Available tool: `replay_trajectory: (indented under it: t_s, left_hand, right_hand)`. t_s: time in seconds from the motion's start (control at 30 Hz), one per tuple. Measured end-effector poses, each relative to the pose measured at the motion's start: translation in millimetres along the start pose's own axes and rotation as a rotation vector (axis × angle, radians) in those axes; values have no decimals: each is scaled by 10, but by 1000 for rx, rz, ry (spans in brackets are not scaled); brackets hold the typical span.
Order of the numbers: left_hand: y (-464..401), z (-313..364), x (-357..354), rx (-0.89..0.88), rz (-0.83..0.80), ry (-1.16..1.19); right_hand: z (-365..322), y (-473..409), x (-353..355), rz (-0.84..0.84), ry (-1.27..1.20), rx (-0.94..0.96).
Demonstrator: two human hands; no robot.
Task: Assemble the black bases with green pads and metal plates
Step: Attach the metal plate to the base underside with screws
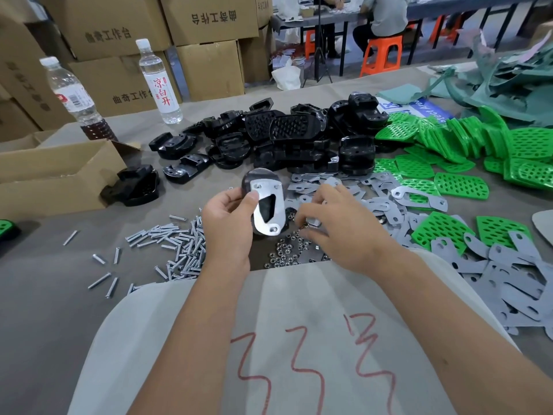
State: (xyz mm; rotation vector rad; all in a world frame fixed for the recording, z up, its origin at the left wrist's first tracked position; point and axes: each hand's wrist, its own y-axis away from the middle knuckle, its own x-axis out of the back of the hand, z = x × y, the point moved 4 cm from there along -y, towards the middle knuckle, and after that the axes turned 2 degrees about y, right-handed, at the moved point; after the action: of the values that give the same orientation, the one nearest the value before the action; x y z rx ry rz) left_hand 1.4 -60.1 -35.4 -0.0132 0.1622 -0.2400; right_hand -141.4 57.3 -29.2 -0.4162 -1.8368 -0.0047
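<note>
At the frame centre the left hand (227, 223) grips a black base (264, 205) with a metal plate (267, 208) on it, tilted up so the holes show. The right hand (332, 223) has its fingers curled, pinching among the nuts (284, 253), probably for fastening. The cardboard box (54, 172) at left hides its contents.

Screws (176, 247) lie on the worktop (45, 283) left of my fingers (308, 217); nuts (287, 253) directly beneath them. Metal plates (386, 205) spread to the right, pads (460, 184) beyond those. Bases (287, 136) piled behind. Carton (57, 172) far left, two bottles (158, 82) behind it.
</note>
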Motion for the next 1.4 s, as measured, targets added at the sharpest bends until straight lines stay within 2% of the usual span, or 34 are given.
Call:
replay_trajectory:
  t_s: [0.07, 0.13, 0.2, 0.27, 0.4, 0.53, 0.6, 0.7, 0.8, 0.97, 1.1, 1.27, 1.4]
  left_hand:
    - [-16, -24, 23, 29, 26, 4]
    - [7, -13, 26, 50, 35, 11]
    - [31, 5, 27, 55, 44, 1]
    - [60, 30, 20, 53, 30, -31]
    - [98, 67, -1, 67, 4, -56]
    - [86, 19, -58, 70, -144, -101]
    - [112, -10, -114, 73, -265, -148]
    - [176, -7, -165, 85, -373, -158]
    - [170, -4, -149, 111, -387, -137]
    - [180, -58, -187, 155, -443, -118]
    - [150, -95, -178, 193, -417, -53]
    - [169, -91, -189, 217, -467, -47]
    - [166, -84, -168, 235, -453, -44]
  right_hand:
    - [-6, -13, -46, -68, -19, -13]
    - [-29, -31, -66, -59, -28, -6]
    - [-58, -35, -55, 15, -54, 29]
    - [-63, -6, -19, 136, -184, 43]
    - [17, 11, 44, 324, -447, -38]
    - [46, 12, 63, 418, -845, -76]
    - [61, 13, 78, 442, -956, -75]
    - [38, 21, 105, 470, -903, -6]
    - [0, 22, 87, 454, -814, 53]
    - [2, 20, 105, 481, -850, 91]
    - [26, -9, 62, 412, -875, 73]
    - [80, -5, 44, 403, -927, 26]
    - [97, -12, 50, 294, -951, 52]
